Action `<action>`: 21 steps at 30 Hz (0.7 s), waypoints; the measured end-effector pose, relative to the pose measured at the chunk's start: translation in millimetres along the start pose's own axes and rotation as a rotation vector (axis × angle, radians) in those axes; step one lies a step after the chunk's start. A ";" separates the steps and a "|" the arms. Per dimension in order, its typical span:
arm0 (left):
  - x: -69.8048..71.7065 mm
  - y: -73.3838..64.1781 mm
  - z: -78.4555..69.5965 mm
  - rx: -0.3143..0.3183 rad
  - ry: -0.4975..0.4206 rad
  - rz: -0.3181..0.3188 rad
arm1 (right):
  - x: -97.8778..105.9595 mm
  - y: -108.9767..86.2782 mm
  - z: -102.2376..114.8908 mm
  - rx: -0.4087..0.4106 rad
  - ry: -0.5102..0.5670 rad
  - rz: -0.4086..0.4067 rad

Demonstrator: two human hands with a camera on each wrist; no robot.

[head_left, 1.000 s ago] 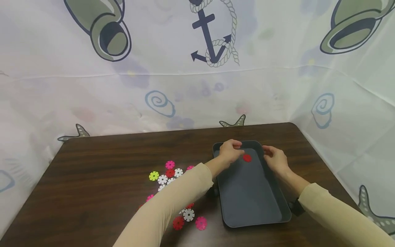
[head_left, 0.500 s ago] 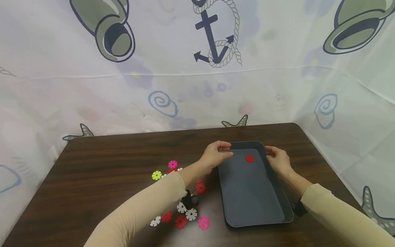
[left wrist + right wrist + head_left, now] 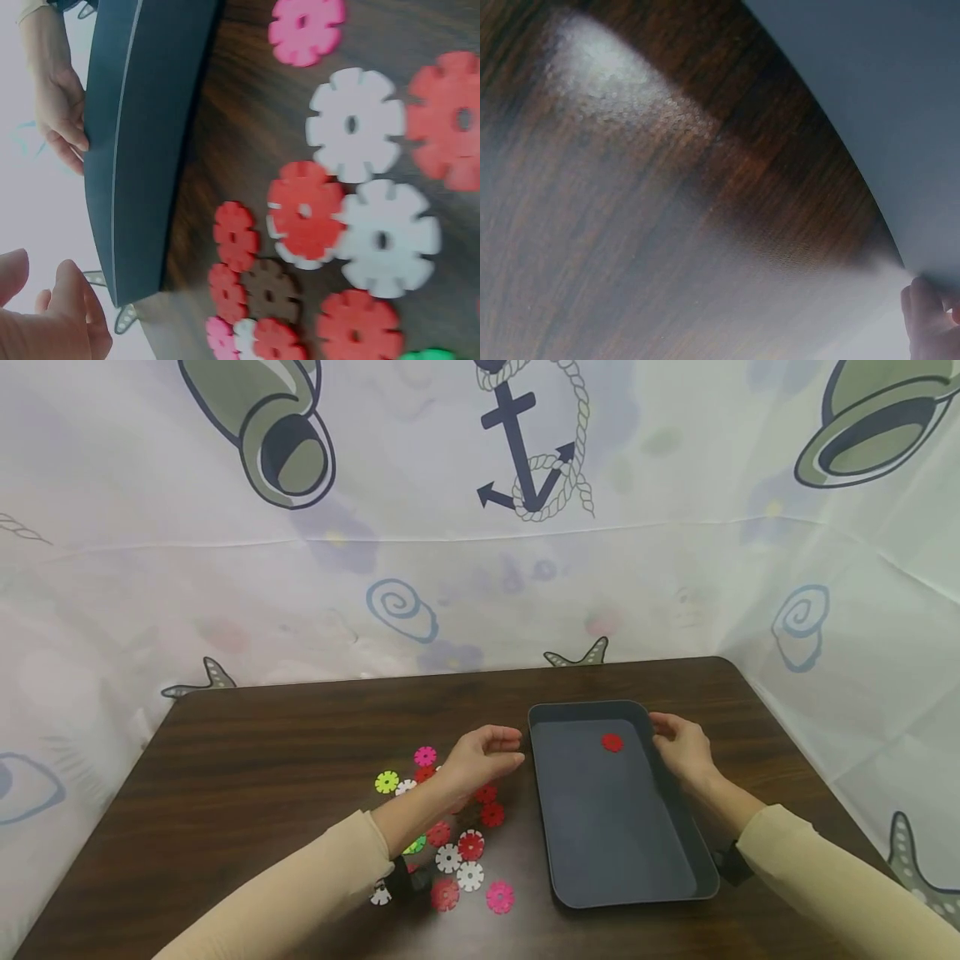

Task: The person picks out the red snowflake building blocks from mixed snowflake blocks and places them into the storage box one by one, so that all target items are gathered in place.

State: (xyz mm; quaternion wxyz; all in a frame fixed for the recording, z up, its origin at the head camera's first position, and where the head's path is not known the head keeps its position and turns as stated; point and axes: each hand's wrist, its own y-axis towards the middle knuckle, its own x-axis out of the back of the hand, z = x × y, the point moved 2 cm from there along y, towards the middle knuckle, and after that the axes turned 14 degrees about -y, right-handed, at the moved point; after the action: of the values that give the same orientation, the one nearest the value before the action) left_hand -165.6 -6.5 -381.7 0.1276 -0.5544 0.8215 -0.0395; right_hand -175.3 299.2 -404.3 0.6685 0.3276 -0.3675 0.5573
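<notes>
The left hand holds nothing, thumb and fingers parted; notched discs lie beneath and behind those fingers, probably light, stiff, best pinched by their edges; the right hand touches the tray, whether pinching I cannot tell.

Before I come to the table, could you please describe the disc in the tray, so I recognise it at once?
On the dark brown table, find the grey rectangular tray beside the right hand. Near the tray's far end lies a red notched disc. It is the only disc inside the tray; the other discs lie outside, on the table.
</notes>
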 end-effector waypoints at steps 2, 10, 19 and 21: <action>5.7 -5.3 2.9 0.003 0.010 -0.010 | 0.3 -0.3 0.3 -0.001 0.002 0.003; 27.0 -26.3 12.9 0.039 0.012 -0.054 | -0.7 0.1 -0.1 -0.007 0.015 0.016; 56.3 -47.5 24.1 0.073 0.002 -0.079 | 0.6 0.9 -0.1 -0.008 0.020 0.029; 62.3 -52.6 24.9 0.084 -0.005 -0.098 | 0.0 0.5 0.2 -0.007 0.024 0.029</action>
State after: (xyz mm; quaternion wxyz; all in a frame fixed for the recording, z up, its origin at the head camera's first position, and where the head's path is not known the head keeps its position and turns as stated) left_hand -134.0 -82.1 -405.2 0.1508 -0.5881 0.7907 -0.0786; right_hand -175.8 299.1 -404.1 0.6659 0.3134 -0.3660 0.5695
